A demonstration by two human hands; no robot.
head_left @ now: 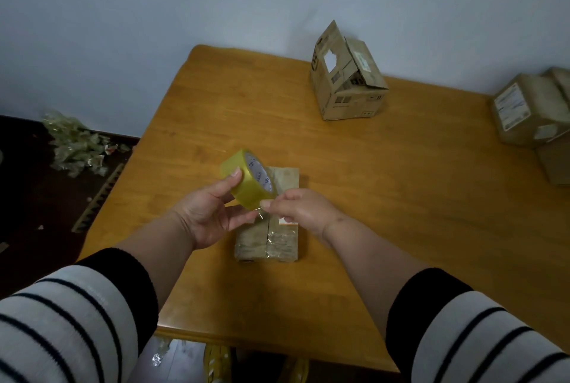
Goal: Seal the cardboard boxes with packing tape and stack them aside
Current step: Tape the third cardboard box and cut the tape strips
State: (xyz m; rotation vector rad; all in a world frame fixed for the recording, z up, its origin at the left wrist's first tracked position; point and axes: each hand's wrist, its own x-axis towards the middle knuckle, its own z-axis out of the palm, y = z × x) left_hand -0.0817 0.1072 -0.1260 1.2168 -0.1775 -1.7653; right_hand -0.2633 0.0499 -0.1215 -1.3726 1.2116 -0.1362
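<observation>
Holding the light, stiff tape roll [248, 179] mid-frame above the small box [267, 240], the left hand [207, 213] curls around its rim; the right hand [297, 208] pinches the clingy free end

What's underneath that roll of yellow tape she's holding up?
A small flat cardboard box on the wooden table, with clear tape along its middle seam. The tape roll and both hands cover its central part.
</observation>
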